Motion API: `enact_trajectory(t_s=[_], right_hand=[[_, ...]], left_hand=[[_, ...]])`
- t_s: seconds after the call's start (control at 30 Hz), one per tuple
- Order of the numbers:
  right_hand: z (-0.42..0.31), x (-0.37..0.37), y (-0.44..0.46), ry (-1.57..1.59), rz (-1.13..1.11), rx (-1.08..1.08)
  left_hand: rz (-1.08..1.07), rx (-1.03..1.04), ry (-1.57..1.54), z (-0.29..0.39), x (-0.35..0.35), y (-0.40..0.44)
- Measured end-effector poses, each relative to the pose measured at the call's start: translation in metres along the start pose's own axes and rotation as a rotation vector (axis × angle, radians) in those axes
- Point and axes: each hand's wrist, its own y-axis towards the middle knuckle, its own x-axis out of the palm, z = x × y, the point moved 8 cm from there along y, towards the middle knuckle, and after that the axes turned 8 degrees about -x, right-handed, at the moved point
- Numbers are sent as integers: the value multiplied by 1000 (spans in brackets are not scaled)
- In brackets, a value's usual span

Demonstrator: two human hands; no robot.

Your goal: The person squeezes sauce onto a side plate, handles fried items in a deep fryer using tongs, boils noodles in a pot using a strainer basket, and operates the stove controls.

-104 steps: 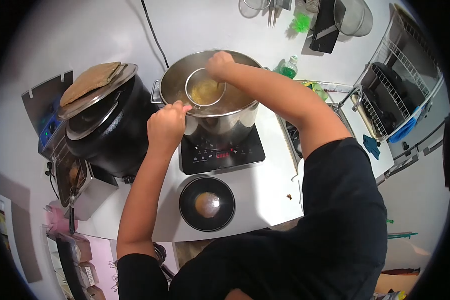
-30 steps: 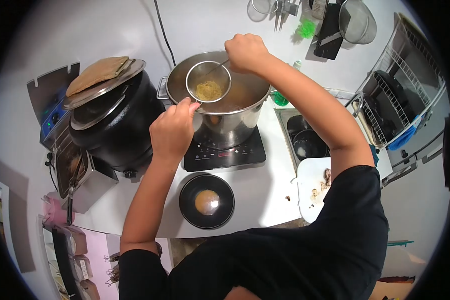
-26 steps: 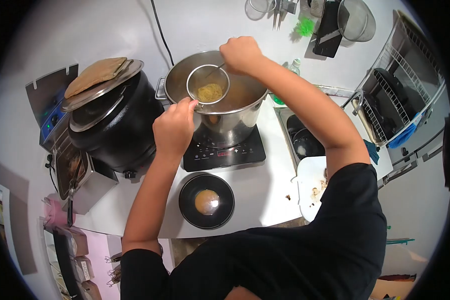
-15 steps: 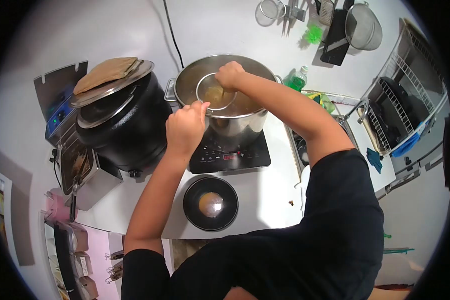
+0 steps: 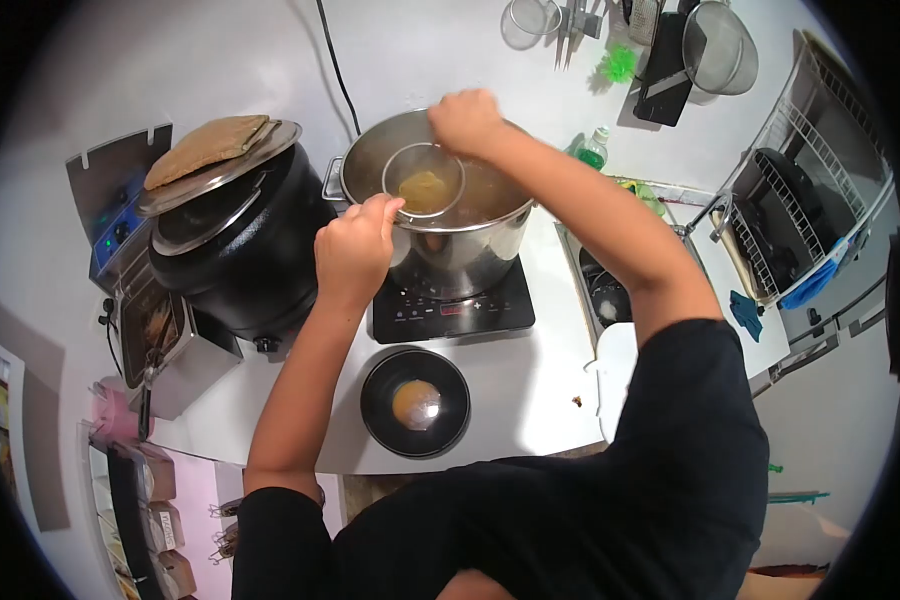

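Hands (image 5: 355, 248) either side of strainer (image 5: 418, 158)

Pot (image 5: 480, 250) part-hidden behind right hand (image 5: 467, 122)

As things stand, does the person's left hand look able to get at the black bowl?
Probably yes: the bowl sits on the counter with nothing covering it, and the left forearm passes beside it. However, the left hand seems to be gripping the strainer, so it would likely need to let go first.
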Motion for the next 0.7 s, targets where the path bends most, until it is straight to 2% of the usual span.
enact_trajectory(t_s=[0.1, 0.13, 0.17, 0.27, 0.37, 0.53, 0.63, 0.7], right_hand=[[36, -94, -68, -44, 283, 161], [42, -119, -106, -33, 468, 169], [49, -135, -139, -34, 398, 297], [51, -149, -229, 62, 497, 482], [39, -119, -288, 196, 538, 635], [18, -54, -337, 493, 616, 835], [11, -42, -346, 546, 583, 864], [7, -41, -348, 632, 652, 846]], left_hand=[[133, 68, -56, 16, -26, -5], [208, 114, -50, 24, -37, -8], [186, 111, 10, 28, -42, -11], [280, 164, 14, 38, -52, -30], [292, 171, 18, 38, -48, -44], [300, 157, 50, 39, -42, -50], [358, 184, 7, 39, -39, -49], [368, 164, -33, 35, -32, -44]])
